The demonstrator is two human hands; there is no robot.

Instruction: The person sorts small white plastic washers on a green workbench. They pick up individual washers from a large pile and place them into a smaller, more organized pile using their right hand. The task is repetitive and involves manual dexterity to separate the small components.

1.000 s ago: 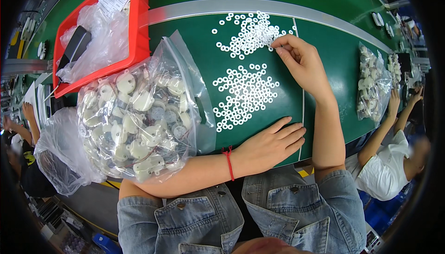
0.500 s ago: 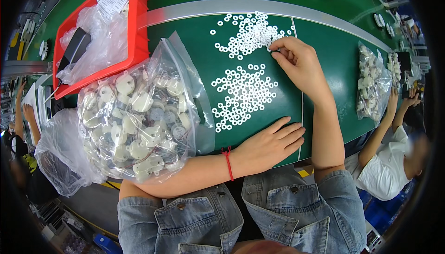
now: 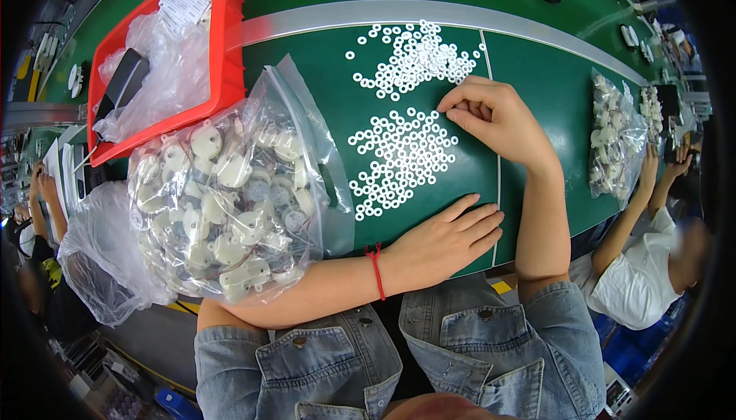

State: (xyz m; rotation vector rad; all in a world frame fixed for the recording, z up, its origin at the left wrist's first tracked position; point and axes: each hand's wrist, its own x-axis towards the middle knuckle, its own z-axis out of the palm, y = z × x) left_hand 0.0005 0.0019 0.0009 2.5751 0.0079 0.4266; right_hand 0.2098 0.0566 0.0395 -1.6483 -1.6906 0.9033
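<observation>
Honestly, right hand (image 3: 491,113) fingers look pinched on one white ring (image 3: 443,110); left hand (image 3: 452,237) lies spread flat on the desk (image 3: 537,60). A careless sweep could scatter the nearer rings (image 3: 399,161).

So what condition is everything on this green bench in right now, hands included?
Right hand: fingers curled, fingertips at the white rings.
White rings: loose, spread flat in two patches on the belt.
Left hand: flat, palm down, empty.
Clear bag: full of white round parts, lying against the left forearm.
Red bin: holds crumpled plastic and a dark object.
Second bag: filled, lying at the right.
</observation>
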